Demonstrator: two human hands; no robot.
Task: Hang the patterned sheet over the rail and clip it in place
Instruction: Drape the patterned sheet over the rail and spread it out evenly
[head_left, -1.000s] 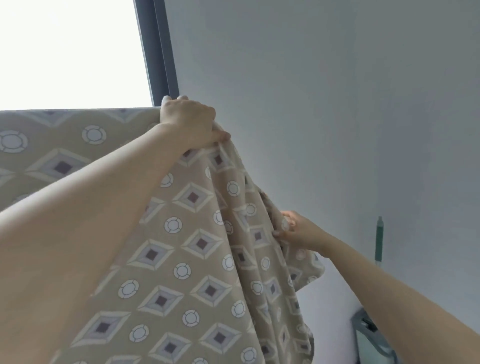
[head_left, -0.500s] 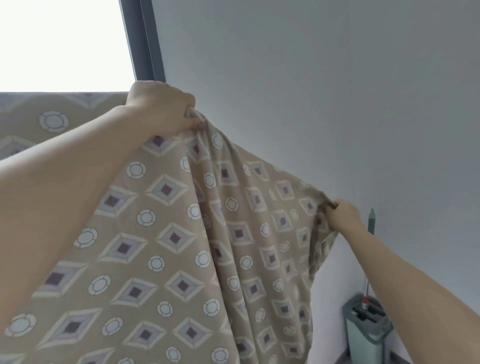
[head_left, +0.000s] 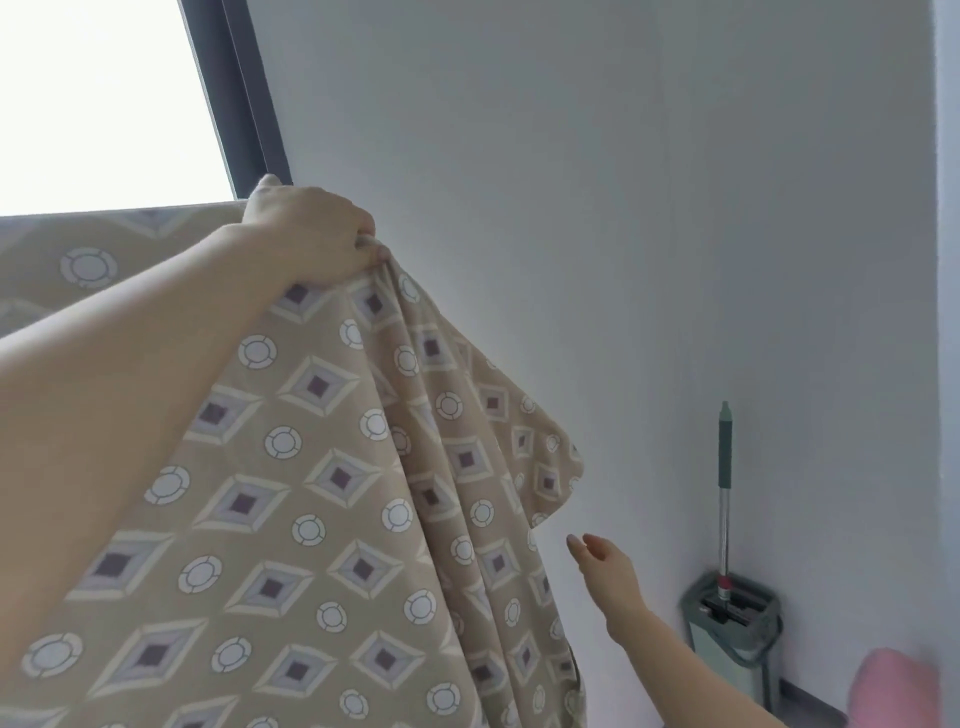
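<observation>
The patterned sheet (head_left: 332, 467) is beige with grey diamonds and white circles. It hangs in folds across the left and middle of the head view, its top edge running level at the left. My left hand (head_left: 317, 234) is raised and shut on a bunch of the sheet at its highest point. My right hand (head_left: 605, 569) is lower at the right, open, fingers apart, just clear of the sheet's hanging corner (head_left: 556, 467). The rail is hidden under the cloth. No clip shows.
A bright window (head_left: 104, 104) with a dark frame (head_left: 234, 93) fills the upper left. A plain white wall (head_left: 623, 208) is behind. A mop (head_left: 724, 483) stands in a grey-green bucket (head_left: 727, 623) at the lower right. Something pink and blurred (head_left: 893, 686) sits in the bottom right corner.
My right hand has let go of the sheet's side edge and dropped lower, now open. The freed corner hangs down. My left hand keeps its grip at the top.
</observation>
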